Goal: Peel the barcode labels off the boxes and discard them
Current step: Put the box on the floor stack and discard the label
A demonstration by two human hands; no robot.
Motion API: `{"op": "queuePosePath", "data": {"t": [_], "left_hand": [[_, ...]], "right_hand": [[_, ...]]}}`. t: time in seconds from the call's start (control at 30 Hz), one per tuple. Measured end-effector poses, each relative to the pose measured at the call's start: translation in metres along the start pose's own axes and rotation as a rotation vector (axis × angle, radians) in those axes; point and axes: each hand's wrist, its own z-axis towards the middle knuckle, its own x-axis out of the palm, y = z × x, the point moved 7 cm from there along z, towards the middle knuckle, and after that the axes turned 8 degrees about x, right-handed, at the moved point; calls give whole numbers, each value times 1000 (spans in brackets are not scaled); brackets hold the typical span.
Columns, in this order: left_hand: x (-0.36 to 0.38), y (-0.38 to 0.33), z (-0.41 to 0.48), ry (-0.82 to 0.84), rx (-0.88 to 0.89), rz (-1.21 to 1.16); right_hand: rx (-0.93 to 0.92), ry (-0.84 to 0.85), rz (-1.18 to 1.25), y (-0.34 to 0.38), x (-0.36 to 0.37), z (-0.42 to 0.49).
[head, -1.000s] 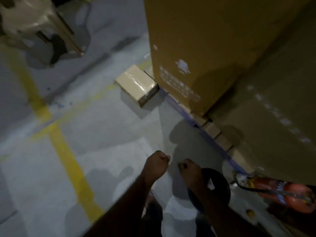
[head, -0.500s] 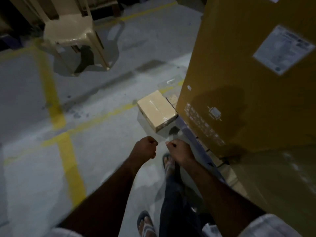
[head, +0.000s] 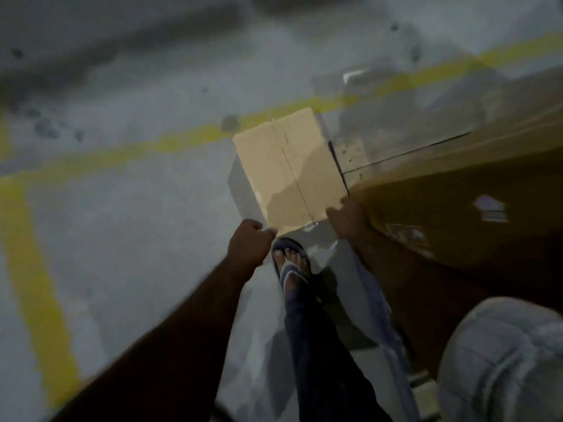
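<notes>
A small tan cardboard box (head: pixel 289 169) lies flat on the concrete floor, its top seam facing up. A large brown box (head: pixel 475 190) fills the right side, with a torn white label patch (head: pixel 491 208) and pale sticker residue (head: pixel 406 236) on its face. My left hand (head: pixel 248 242) is a closed fist just off the small box's near left corner, nothing visible in it. My right hand (head: pixel 347 220) sits at the small box's near right corner, against the large box; its fingers are curled and blurred, and I cannot tell whether it holds anything.
My foot in a blue sandal (head: pixel 291 263) stands on the floor just below the small box. Yellow painted lines (head: pixel 170 141) cross the grey floor behind and to the left. A pale sleeve (head: pixel 499 360) shows at the bottom right.
The view has tilted down and moved in on the small box. Both hands have gone forward to its near edge and spread apart. The chair and the big label have left the frame.
</notes>
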Motion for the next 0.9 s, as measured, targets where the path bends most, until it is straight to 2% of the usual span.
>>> {"op": "queuePosePath", "data": {"t": [0.07,0.17,0.27,0.33,0.47,0.6,0.67,0.7,0.83,0.9], "left_hand": [[26,16,40,20,-84,-101],[56,36,84,53,-110,-166],[72,56,113,32,-138,-241],[68,63,122,-14,-150,-263],[40,76,142,-100,-141,-219],[34,73,159,-29,-101,-236],[37,72,162,-33,-88,-267],[38,73,162,-40,-87,-280],[40,75,154,-38,-107,-378],[24,65,143,-25,-39,-355]], "right_hand": [[29,-28,-98,2,17,43],[49,-147,-214,6,38,67],[126,-278,-158,7,60,67],[158,-267,-152,12,80,56],[71,-209,-222,24,103,42],[-104,-198,-300,16,90,54],[-215,-323,-204,14,68,62],[-203,-374,-158,10,58,68],[-10,-227,58,3,58,84],[43,-179,193,4,58,79]]}}
